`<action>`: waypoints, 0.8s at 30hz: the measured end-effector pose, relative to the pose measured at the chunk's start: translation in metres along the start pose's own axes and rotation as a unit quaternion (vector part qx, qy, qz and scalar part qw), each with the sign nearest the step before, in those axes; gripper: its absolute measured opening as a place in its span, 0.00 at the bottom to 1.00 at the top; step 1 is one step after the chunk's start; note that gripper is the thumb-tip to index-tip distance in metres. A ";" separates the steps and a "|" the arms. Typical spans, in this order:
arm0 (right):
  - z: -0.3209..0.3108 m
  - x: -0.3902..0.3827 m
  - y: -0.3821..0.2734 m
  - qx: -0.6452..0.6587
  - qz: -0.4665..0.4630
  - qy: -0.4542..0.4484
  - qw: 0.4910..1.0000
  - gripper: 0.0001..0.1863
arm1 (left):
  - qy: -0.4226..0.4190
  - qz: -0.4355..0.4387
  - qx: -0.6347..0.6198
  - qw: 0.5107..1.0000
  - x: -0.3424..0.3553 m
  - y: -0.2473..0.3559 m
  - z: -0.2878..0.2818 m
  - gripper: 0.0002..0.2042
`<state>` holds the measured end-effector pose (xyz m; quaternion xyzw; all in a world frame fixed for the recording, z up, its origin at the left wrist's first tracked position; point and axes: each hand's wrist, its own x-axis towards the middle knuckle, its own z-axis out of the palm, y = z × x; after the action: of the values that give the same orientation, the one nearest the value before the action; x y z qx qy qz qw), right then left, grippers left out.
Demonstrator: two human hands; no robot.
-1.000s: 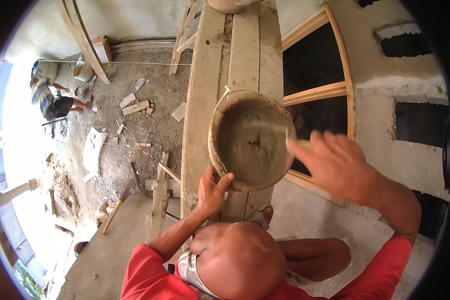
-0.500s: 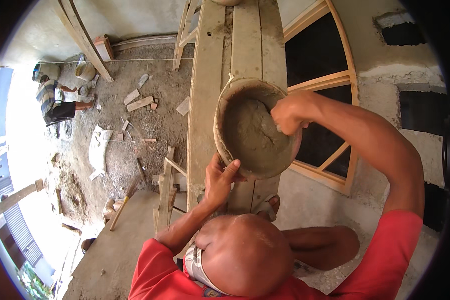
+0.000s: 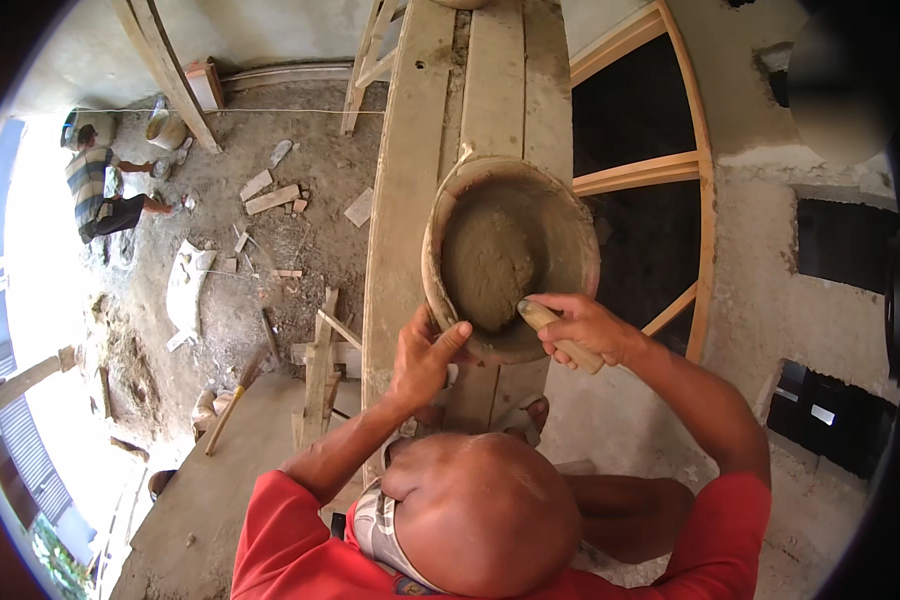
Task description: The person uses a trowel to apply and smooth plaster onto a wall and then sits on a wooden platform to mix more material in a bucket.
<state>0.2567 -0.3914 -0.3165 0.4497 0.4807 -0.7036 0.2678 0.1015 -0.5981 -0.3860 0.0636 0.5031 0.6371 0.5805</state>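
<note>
A round bucket with a mortar-caked rim stands on the wooden planks in front of me. My left hand grips its near left rim, thumb over the edge. My right hand is closed round the wooden handle of a trowel at the near right rim. The trowel's blade points into the bucket and cannot be made out under a heap of grey wet mortar. More mortar coats the inner wall.
Long planks run away from me, raised above the ground. A wooden window frame stands to the right by the wall. Below left lie broken bricks, a sack and a wooden trestle. Another person bends down at far left.
My right hand has moved back toward me, from over the bucket's right side to its near right rim, lowering its elbow; the trowel handle now shows. The left hand keeps its grip.
</note>
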 end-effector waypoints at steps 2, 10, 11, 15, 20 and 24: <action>0.006 -0.010 0.001 0.034 -0.022 0.022 0.999 0.35 | 0.004 -0.009 0.034 0.999 0.004 0.004 -0.003 0.18; -0.003 -0.062 -0.014 -0.404 -0.319 0.221 0.828 0.29 | -0.015 0.004 0.014 1.000 0.008 -0.008 -0.022 0.22; 0.000 -0.071 -0.023 -0.455 -0.278 0.242 0.811 0.28 | 0.002 -0.002 0.031 1.000 0.006 -0.008 -0.019 0.22; 0.004 -0.055 -0.009 -0.605 -0.214 0.287 0.711 0.28 | 0.077 0.081 0.070 0.991 0.010 -0.009 -0.005 0.19; 0.013 -0.057 -0.022 -0.626 -0.204 0.250 0.710 0.27 | 0.102 0.070 0.137 0.983 0.011 0.003 0.008 0.15; 0.033 -0.040 0.002 -0.672 -0.233 0.239 0.661 0.21 | 0.073 0.066 0.030 0.995 0.013 -0.001 0.002 0.15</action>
<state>0.2638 -0.4247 -0.2770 0.1732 0.9594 -0.0971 0.2003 0.0998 -0.5861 -0.3925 0.0671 0.5576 0.6614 0.4972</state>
